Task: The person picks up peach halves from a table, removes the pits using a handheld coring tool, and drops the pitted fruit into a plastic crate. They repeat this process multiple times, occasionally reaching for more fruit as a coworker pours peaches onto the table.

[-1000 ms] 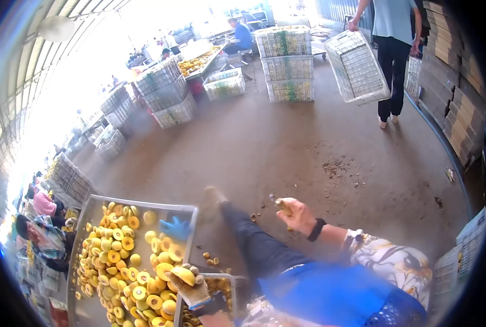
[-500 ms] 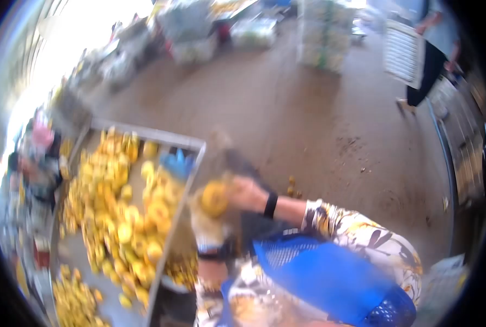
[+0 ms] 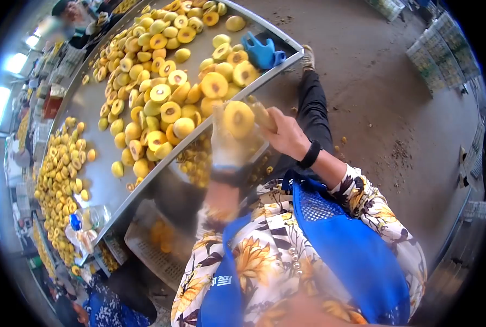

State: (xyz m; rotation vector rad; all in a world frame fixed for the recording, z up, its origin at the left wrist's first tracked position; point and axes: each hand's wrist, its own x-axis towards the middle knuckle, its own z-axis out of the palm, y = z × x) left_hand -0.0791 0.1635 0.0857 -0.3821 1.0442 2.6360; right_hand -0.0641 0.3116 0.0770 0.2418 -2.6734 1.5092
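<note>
Yellow fruit [image 3: 238, 118], cut open so its flat face shows, sits in the gloved left hand [image 3: 228, 143], whose fingers curl up around its underside and close on it. The glove is pale cloth with a dark band at the wrist. Touching the fruit's right edge is a wooden-handled tool [image 3: 263, 116], gripped in the bare right hand [image 3: 289, 136] with the fingers wrapped tightly round it; a black band circles that wrist. Whether a blade meets the flesh cannot be told. Both hands are raised just beyond a blue apron [image 3: 335, 245] worn over a flowered shirt, and they hover at the near rim of a long metal table [image 3: 139, 182] that runs away to the upper left. Below the hands and against that rim, a container of small cut pieces [image 3: 199, 161] is partly hidden. On the table, just past the held fruit, lies a heap of peeled and halved yellow fruit [image 3: 161, 82], some showing dark centres. A blue glove [image 3: 262, 52] lies at the table's far corner, beyond the heap. Further along the table to the left, a second spread of smaller pieces [image 3: 58, 174] covers the surface, with a plastic bottle [image 3: 85, 220] beside it. A dark-trousered leg [image 3: 314, 103] stretches over the concrete floor to the right of the table.
</note>
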